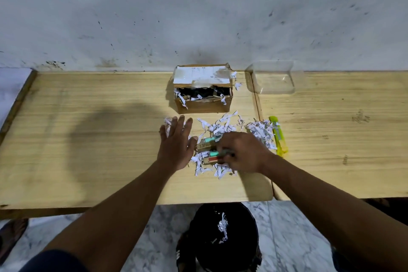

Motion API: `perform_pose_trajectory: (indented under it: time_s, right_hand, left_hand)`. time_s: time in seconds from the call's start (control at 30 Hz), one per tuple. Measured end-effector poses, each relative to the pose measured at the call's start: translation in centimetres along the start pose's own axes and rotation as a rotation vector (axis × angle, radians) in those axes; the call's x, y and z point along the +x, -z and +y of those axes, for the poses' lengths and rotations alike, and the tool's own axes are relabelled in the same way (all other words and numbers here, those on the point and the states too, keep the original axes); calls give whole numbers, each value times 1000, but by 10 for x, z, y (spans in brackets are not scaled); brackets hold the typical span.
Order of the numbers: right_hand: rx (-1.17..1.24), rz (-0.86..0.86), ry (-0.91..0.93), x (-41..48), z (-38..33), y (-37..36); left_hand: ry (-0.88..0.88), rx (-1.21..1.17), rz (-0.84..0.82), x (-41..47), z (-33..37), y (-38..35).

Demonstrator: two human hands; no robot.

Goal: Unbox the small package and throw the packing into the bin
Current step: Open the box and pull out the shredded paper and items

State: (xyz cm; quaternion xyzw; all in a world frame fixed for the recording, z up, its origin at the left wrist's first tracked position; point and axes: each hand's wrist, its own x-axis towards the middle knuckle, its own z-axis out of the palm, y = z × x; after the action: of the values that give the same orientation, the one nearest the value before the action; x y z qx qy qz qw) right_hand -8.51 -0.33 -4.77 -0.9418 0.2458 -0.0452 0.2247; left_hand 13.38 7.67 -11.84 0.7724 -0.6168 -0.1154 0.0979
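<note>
Two hands: both low over the near middle of the table
Left hand: palm down, fingers straight and spread, on the left edge of the shredded paper
Right hand: fingers curled round a teal item, blurred
Small packets: between the two hands, lying in the shreds
Cardboard box: far middle, against the wall, top flap open, paper strips hanging over its near rim
Bin: black, on the floor below the near table edge, a few shreds inside
Yellow cutter: just right of the paper pile
Clear container: far right of the box
</note>
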Motion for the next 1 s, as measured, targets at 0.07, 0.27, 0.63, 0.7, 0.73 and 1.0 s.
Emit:
perform_pose_trajectory:
  time_s: [0.07,0.27,0.63,0.7,0.73,1.0]
  right_hand:
    - [-120,-70,27,1,-7,-13]
    - [-341,-12,-21,9,-10,-25]
    - [-67,27,-64,24,-10,5]
    - [-99,18,-113,35,-10,9]
    - [-156,3,-116,40,-10,9]
    - [-327,-62,-129,61,-14,-3]
  left_hand:
    - [12,37,-19,2,2,-7]
    - [13,89,3,1,2,-15]
    - [38,57,-70,3,5,-7]
    - [45,61,-78,3,7,-5]
    - [44,69,-95,3,7,-4]
    - [39,85,-136,6,6,-1]
